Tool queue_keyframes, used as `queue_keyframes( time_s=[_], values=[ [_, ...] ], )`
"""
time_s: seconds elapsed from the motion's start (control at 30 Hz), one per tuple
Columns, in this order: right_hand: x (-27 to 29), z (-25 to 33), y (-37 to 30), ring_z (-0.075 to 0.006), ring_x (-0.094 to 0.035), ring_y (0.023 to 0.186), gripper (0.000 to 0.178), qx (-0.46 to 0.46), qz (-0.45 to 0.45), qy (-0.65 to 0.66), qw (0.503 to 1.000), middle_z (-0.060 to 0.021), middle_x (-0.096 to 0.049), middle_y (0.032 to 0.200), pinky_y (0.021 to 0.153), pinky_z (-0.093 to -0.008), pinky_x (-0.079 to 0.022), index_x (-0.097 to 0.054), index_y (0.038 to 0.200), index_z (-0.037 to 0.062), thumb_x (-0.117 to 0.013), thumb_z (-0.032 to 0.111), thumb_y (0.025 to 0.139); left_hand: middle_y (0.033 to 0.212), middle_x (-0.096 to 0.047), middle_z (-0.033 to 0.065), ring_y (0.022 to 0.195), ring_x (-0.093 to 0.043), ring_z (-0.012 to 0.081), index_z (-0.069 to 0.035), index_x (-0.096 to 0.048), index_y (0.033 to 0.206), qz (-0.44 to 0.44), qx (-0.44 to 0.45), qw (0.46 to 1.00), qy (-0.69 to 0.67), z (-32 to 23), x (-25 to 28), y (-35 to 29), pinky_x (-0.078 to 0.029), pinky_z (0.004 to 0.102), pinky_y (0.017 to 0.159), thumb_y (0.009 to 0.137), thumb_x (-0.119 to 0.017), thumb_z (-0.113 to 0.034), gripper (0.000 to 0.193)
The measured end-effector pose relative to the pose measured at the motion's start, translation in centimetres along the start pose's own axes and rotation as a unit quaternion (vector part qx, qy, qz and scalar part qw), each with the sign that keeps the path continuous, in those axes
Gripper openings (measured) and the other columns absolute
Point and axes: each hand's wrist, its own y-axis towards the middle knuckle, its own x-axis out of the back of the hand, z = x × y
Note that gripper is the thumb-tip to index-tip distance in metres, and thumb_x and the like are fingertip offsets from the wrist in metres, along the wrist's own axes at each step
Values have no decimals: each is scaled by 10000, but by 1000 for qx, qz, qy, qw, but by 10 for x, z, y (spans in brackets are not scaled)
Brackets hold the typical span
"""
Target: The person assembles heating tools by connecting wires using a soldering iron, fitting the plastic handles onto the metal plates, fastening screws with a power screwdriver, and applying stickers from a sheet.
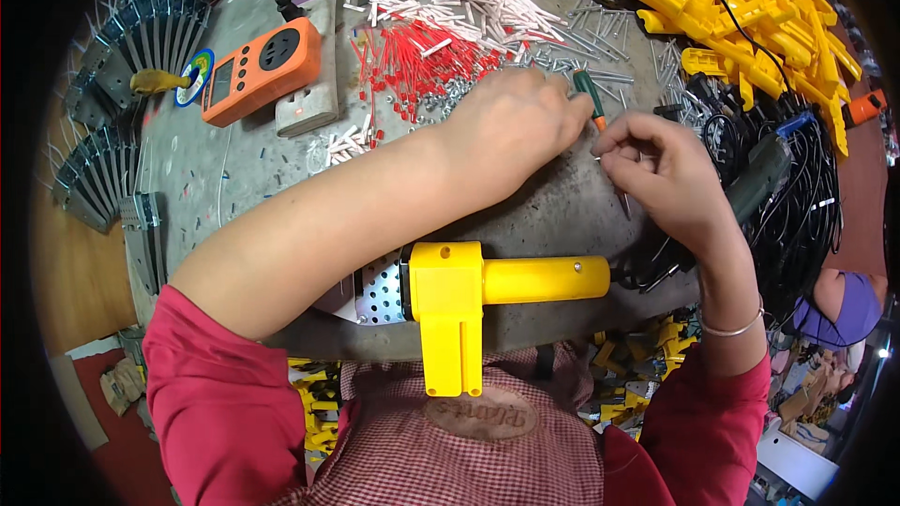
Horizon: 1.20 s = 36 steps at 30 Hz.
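The left hand [511, 126] is curled around a green-handled screwdriver [591, 98] over the grey surface [234, 164]. The right hand [661, 169], just beside it, pinches a thin metal pin [623, 201] between narrow fingertips. Red wires [412, 61] and screws [450, 94] lie just beyond. A yellow tool [487, 286] rests at the near edge, below both hands.

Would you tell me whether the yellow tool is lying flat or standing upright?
Lying flat: the yellow tool rests lengthwise along the bench edge.
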Motion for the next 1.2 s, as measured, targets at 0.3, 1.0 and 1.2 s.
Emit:
queue_keyframes(
  time_s=[0.3, 1.0, 1.2],
  values=[
    [-31, 0, 31, -369, -598, 777, 100, 270, -48, -237, 932, -180, -612, 786, 720, -453, -478, -639, 818, 3, -571, 53, 765, 873, -566, 134, 813, -589, 316, -24, -513, 981, -109, 29, 990, -89, 4, 49, -30, -480, 402, 698, 611, -647, 31, 398],
    [-77, 61, 4, -340, -606, 754, 107, 341, 120, -109, 926, -145, -607, 773, 664, -399, -482, -630, 825, 20, -584, 116, 815, 798, -634, 105, 651, -649, 250, -29, -535, 953, -145, 118, 939, -290, -100, 91, -176, -518, 324, 542, 690, -732, 5, 331],
    [-64, 68, -6, -216, -609, 677, 89, 317, 80, -145, 934, -90, -611, 761, 597, -296, -463, -661, 839, 1, -669, 62, 774, 816, -646, 117, 673, -665, 258, -12, -536, 992, -163, 136, 929, -302, -107, 84, -188, -526, 328, 548, 698, -730, 17, 353]
  ],
)
